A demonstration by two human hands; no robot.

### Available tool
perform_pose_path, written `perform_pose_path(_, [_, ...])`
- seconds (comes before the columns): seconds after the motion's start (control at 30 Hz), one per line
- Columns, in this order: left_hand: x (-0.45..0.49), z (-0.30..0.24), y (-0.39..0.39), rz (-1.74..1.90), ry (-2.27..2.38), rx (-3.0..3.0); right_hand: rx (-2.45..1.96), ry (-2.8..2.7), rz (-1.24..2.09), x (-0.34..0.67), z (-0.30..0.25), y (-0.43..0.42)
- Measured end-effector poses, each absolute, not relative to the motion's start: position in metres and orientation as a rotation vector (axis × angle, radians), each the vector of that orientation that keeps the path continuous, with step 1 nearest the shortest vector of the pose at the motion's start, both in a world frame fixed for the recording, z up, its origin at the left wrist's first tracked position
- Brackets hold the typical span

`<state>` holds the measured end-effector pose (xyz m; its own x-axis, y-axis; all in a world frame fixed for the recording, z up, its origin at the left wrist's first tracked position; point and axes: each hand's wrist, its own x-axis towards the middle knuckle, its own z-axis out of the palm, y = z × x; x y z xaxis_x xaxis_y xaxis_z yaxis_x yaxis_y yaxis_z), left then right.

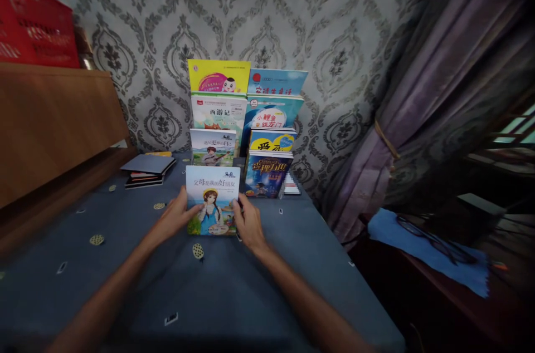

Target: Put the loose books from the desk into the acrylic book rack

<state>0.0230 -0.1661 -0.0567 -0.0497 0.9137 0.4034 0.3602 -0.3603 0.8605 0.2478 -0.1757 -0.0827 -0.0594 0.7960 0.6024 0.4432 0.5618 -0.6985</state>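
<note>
A light-blue picture-covered book [215, 197], showing a girl in a yellow hat, stands upright between my hands. My left hand [180, 212] grips its left edge, thumb across the cover. On the opposite edge, my right hand [249, 222] presses with its thumb on the front. Right behind it, a book with a guitar player [213, 144] stands in the left column of a stepped display, below a white book [219, 113] and a yellow book [219, 76]. The right column holds a dark blue book [268, 175], a yellow-and-blue book [273, 140] and two blue books [273, 111] above.
Several stacked books [148, 168] lie at the table's back left, near a wooden cabinet [58, 124] with a red box [35, 24] on top. A purple curtain [401, 97] hangs at right. Glasses [434, 239] rest on a blue cloth [388, 230] beside the dark tablecloth [137, 292].
</note>
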Motion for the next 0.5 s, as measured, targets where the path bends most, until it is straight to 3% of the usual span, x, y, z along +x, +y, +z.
perform_pose_path(0.1, [0.022, -0.035, -0.15, 1.299, 1.463, 1.939, -1.026, -1.725, 0.296, 0.247, -0.056, -0.156])
perform_pose_path(0.33, [0.017, 0.034, -0.095, 1.433, 1.626, 2.239, -0.921, -1.742, 0.092, 0.242, 0.018, -0.096])
perform_pose_path(0.5, [0.012, 0.041, -0.064, 1.391, 1.675, 2.327, -0.93, -1.774, 0.05, 0.239, 0.026, -0.068])
